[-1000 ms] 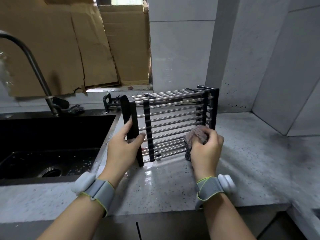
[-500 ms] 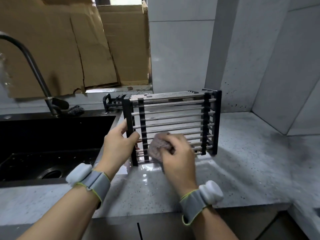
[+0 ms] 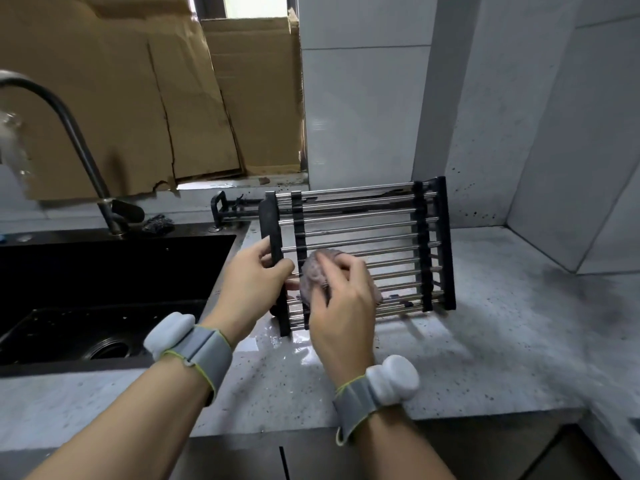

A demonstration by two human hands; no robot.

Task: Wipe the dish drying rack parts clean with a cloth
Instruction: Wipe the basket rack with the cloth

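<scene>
A dish rack panel [image 3: 377, 237] with steel rods and black end bars stands on edge on the grey countertop [image 3: 485, 341]. My left hand [image 3: 251, 285] grips its left black end bar and holds it upright. My right hand [image 3: 341, 299] is shut on a crumpled pinkish-grey cloth [image 3: 313, 271] and presses it against the rods near the left end. The lower rods on the left are hidden behind both hands.
A black sink [image 3: 104, 292] lies to the left with a curved dark faucet [image 3: 72, 133] behind it. Another black rack part [image 3: 225, 209] and a dark scrubber [image 3: 157, 223] rest at the back. Cardboard sheets [image 3: 138, 98] lean against the wall. The counter is wet under the rack.
My right hand with the cloth slid left along the rods, from the right end to the left end. The rack panel turned to face me more squarely; my left hand kept its grip.
</scene>
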